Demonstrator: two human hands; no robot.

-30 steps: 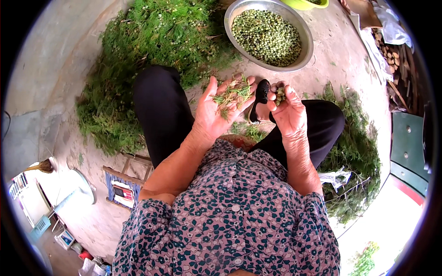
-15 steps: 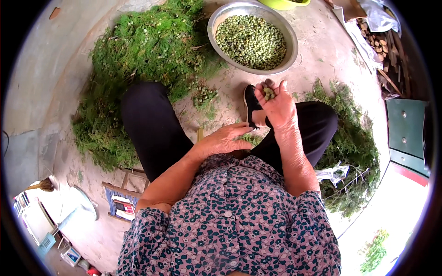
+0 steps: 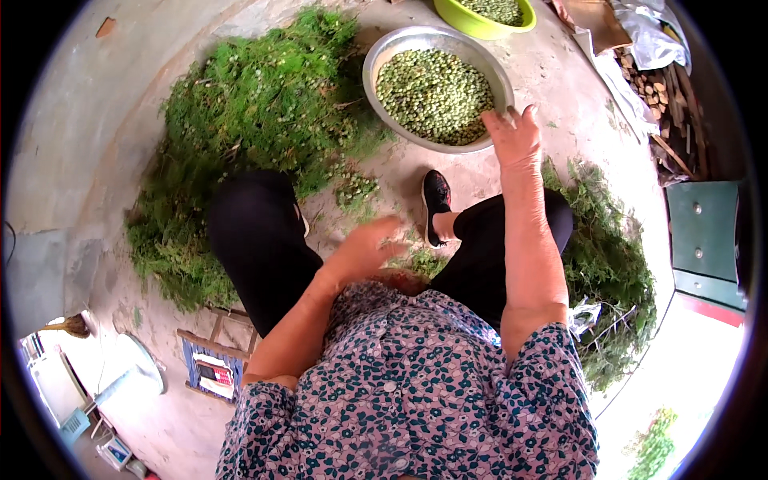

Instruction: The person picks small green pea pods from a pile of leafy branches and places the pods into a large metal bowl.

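Note:
My right hand reaches to the near right rim of a metal basin, fingers stretched out and apart. In the basin lies a broad heap of small round green berries. Nothing shows in that hand, though its fingertips partly overlap the rim. Over my lap hovers my left hand, a little blurred, its fingers extended and seemingly holding nothing. Between my feet, just beyond this hand, lie loose green sprigs. A small cluster of berried sprigs rests on the floor nearer the basin.
A large pile of leafy green branches spreads at the left, another pile at the right. Behind the basin stands a yellow-green tub with more berries. A small stool, chopped firewood and a green cabinet are around me.
My right hand has moved forward to the basin rim; the berries that lay in its palm no longer show. The left hand has shifted slightly left. The view has tilted, bringing more of the tub in.

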